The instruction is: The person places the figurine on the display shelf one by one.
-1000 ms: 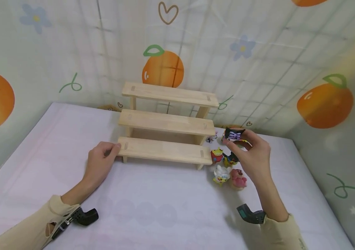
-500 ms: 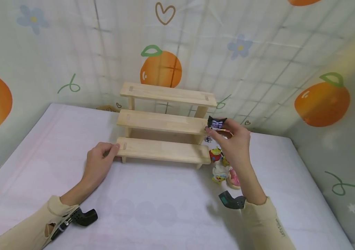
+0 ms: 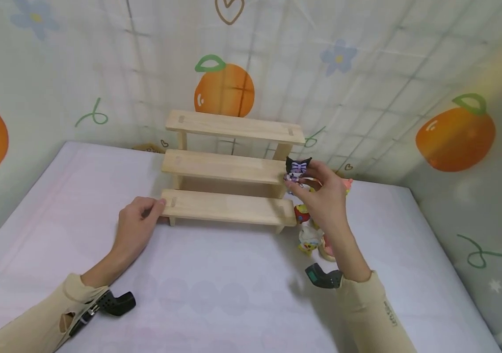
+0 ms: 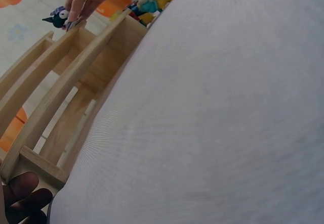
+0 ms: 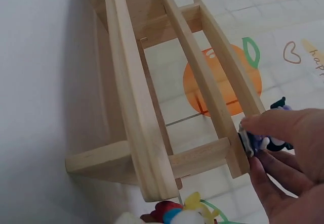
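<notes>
A three-step wooden display shelf (image 3: pixel 228 206) stands on the table in the head view. My left hand (image 3: pixel 137 218) holds the left end of its lowest step, thumb at the edge; the left wrist view shows fingers (image 4: pixel 26 204) curled by the leg there. My right hand (image 3: pixel 328 198) pinches a small black-and-purple figurine (image 3: pixel 297 169), upright, at the right end of the middle step. In the right wrist view the figurine (image 5: pixel 271 140) has its base against that step's end, thumb and fingers around it. Whether the base rests on the wood I cannot tell.
Right of the shelf several small figurines crowd together: a red-and-yellow one (image 3: pixel 302 214), a white-and-yellow one (image 3: pixel 308 239) and a pink one (image 3: pixel 327 249), partly behind my right hand and wrist. A patterned curtain (image 3: pixel 365 98) hangs behind the white-covered table (image 3: pixel 215 294).
My right hand has carried the black-and-purple figurine left from above the other figurines to the middle step's right end, tipping it more upright. The left hand keeps its place on the shelf.
</notes>
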{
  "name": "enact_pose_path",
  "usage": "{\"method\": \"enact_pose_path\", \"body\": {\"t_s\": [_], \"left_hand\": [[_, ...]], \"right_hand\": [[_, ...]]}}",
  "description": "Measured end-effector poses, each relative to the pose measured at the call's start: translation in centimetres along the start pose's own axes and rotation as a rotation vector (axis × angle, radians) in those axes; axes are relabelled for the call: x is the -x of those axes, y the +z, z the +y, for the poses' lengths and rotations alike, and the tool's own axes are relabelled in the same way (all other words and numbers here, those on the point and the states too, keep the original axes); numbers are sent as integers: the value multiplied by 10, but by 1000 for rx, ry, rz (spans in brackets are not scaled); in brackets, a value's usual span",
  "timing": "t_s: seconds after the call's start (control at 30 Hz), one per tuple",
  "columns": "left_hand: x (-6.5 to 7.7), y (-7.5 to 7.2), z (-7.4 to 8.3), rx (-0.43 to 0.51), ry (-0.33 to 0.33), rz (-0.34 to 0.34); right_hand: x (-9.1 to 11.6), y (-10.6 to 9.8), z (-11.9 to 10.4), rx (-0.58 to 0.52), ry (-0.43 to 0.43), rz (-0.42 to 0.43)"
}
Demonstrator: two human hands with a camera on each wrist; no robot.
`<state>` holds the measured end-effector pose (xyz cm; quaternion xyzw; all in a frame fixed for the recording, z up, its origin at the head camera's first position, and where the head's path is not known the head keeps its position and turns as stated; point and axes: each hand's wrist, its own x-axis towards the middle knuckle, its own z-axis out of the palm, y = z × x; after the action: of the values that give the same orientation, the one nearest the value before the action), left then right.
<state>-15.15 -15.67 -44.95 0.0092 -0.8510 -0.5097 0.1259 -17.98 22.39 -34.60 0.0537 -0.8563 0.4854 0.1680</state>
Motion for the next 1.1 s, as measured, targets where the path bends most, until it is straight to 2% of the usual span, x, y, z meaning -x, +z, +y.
{"method": "enact_pose_path", "body": {"t_s": [0.33, 0.57, 0.93, 1.1], "left_hand": [[3, 0, 0, 5, -5, -5], [1, 2, 0, 2, -2, -8], [3, 1, 2, -13, -1, -6], [2, 0, 3, -11, 12, 2]], "right_hand": [[2, 7, 1, 47, -48, 48], [0, 18, -3, 33, -91, 87], [-6, 47, -18, -18, -66, 26], [-9, 57, -22, -33, -92, 24]]}}
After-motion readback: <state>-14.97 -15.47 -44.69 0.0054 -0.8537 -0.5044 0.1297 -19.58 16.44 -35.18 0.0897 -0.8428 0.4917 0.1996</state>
